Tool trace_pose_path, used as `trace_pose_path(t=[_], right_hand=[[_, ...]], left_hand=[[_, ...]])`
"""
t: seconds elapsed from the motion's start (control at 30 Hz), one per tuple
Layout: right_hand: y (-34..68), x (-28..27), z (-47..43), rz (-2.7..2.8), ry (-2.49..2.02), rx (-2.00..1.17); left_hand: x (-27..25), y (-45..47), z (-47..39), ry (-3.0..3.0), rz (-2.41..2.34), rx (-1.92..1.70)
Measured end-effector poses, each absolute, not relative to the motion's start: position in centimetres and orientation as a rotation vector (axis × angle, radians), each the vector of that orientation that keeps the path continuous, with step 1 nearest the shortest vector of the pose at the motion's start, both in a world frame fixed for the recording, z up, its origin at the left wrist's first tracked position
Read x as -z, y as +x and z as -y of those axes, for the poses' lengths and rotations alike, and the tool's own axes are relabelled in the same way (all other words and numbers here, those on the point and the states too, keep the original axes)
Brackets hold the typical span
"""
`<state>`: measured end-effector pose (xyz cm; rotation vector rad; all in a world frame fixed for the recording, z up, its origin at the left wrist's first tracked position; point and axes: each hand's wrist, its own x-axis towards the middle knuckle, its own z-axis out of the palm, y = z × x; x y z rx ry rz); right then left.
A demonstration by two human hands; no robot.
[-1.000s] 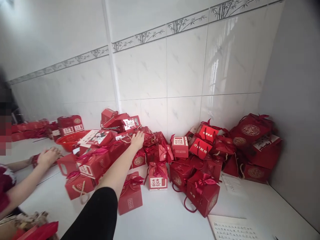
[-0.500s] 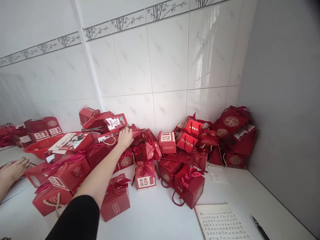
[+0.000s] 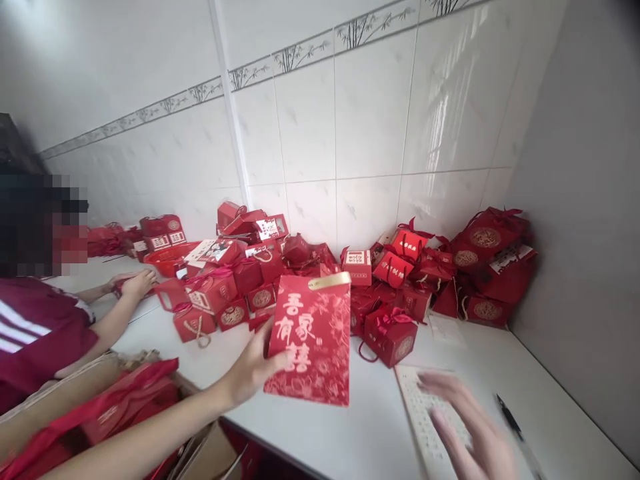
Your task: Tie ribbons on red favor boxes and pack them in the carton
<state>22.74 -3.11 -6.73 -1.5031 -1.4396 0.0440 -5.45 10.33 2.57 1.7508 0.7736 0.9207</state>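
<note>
My left hand [image 3: 257, 363] grips a red gift box [image 3: 320, 340] by its left side, thumb across the front. Pale characters and a flower print cover the box's face, and a gold strip runs along its top edge. The box is held up over the front of the white table [image 3: 373, 427]. At the lower right, my right hand [image 3: 473, 423] is blurred, its fingers apart and nothing in them. It hovers over a notebook [image 3: 425, 433] with handwriting, partly covering it. A red ribboned box [image 3: 393, 337] stands between the held box and the notebook.
Piles of red gift boxes [image 3: 487, 267] line the tiled wall. A black pen [image 3: 510, 417] lies right of the notebook. At left, a co-worker's hands [image 3: 135, 283] are near a red basin [image 3: 163, 260]. An open carton [image 3: 90, 373] with red contents stands below. A grey partition bounds the right.
My left hand has come back from the pile with the red gift box. My right hand has entered at lower right. The view has shifted, showing the co-worker and the carton.
</note>
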Motion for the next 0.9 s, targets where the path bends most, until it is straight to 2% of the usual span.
trace_pose_path(t=[0.1,0.2,0.4,0.6,0.73,0.8,0.9], right_hand=[[19.1,1.5,-1.8,1.474,-1.101,-0.431],[16.0,-2.0,-4.3,1.493,-0.945,-0.597],[12.5,-4.6,-4.2,1.640,-0.859,-0.568],[9.6,-6.1,-4.2,1.666,-0.832,-0.638],[9.1,-6.4,-4.3,1.577,-0.828,-0.748],[9.2,-6.1,-3.9,1.547,-0.821,-0.699],[9.6,-5.6,-2.7,1.602,-0.766,-0.446]], left_hand=[[-1.1,-7.0,-6.6,1.759,-0.718,-0.788],[-0.6,-8.6,-5.0,1.810,-0.719,-0.689],[-1.7,-10.5,-4.6,2.022,-0.803,-0.711],[-4.2,-8.2,-5.4,2.144,-0.714,-1.143],[-5.6,-7.7,-5.3,2.435,-0.641,-1.042],[-5.9,-7.7,-5.0,2.440,-0.642,-1.019],[-5.9,-7.8,-4.7,2.351,-0.703,-1.070]])
